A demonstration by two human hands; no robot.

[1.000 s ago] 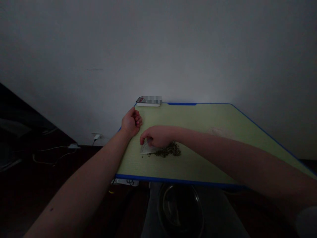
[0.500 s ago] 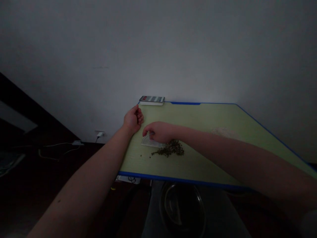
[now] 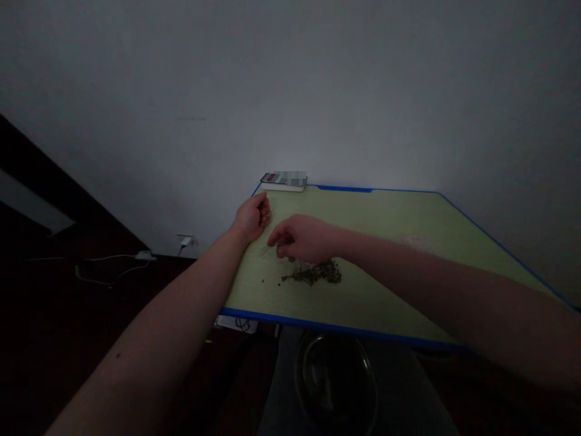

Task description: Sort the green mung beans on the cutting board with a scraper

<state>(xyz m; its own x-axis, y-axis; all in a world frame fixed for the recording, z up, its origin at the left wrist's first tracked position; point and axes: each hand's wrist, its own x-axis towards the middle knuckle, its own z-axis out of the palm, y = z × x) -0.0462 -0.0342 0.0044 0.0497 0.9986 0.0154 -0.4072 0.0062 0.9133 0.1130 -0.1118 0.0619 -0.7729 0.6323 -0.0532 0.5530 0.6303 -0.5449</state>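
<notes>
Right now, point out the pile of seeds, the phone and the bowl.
pile of seeds [image 3: 315, 273]: head view, middle of the heap
phone [image 3: 284, 180]: head view, its upward face
bowl [image 3: 336, 380]: head view, its inner wall

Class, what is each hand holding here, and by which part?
The left hand is curled with nothing visible in it; the right hand, above dark grains, shows no clear hold.

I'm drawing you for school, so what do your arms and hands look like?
The left arm and right arm are bare, with no sleeves in view. The left hand and right hand show no watch, ring or glove. The left arm has one small mark.
</notes>
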